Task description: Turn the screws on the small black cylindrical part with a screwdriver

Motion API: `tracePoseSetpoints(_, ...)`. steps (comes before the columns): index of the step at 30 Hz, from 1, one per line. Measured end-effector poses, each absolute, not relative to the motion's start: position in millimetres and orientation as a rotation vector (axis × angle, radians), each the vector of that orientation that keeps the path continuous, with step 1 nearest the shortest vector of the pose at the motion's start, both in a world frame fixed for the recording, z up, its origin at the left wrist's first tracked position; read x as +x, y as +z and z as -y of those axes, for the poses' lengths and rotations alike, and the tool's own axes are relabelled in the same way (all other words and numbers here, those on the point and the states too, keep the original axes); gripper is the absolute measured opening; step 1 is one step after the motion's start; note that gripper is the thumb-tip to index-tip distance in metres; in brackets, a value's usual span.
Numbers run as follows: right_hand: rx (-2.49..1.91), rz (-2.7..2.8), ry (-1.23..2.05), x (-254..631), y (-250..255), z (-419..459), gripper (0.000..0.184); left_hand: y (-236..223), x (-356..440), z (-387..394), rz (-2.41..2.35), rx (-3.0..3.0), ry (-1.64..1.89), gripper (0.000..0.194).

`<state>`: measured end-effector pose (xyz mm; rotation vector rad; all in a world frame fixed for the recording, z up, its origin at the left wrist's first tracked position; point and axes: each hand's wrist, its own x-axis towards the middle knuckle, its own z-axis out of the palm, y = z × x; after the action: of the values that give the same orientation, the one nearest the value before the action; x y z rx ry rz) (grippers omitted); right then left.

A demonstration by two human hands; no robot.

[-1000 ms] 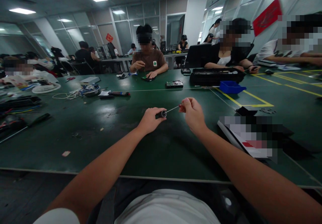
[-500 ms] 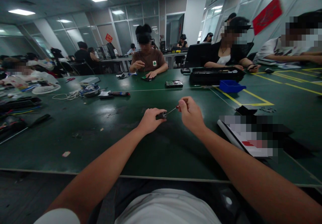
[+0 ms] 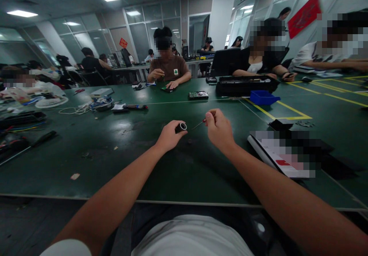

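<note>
My left hand is closed round a short black tube with a silvery open end, held a little above the green table. My right hand pinches the reddish handle of a thin metal tool. Its tip points left toward the tube's open end and stands a short way clear of it. Both forearms reach out from the near edge of the table.
At the right lie a pixelated flat sheet, a small black part and yellow floor-tape lines. Farther off are a blue bin, a black case and a circuit board. Tools and cables lie at left. Several people sit around the table.
The thin tool's tip was at or in the tube's open end; now it is drawn back to the right, with a gap between them. The left hand has turned the tube's opening upward slightly.
</note>
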<state>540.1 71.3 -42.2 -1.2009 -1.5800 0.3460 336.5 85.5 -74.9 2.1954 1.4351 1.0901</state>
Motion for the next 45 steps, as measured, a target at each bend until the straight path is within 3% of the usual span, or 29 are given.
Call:
tracePoseSetpoints(4,-1.196,1.576,0.332,539.8,-41.5,-71.1,0.021,-74.2,337.7,-84.4,-1.391,2.194,1.107,0.044)
tracePoseSetpoints(8,-1.188,1.573,0.315,540.7,-41.6,-71.5,0.024,-69.2,339.7,-77.6,-1.383,2.216,1.02,0.039)
tracePoseSetpoints(19,-1.189,1.58,0.337,541.3,-43.5,-73.3,0.023,-70.0,344.6,-72.5,-1.351,2.647,0.337,0.023)
tracePoseSetpoints(45,-1.181,1.59,0.375,541.2,-45.0,-74.2,0.022,-70.3,342.3,-74.5,-1.432,2.514,0.246,0.028)
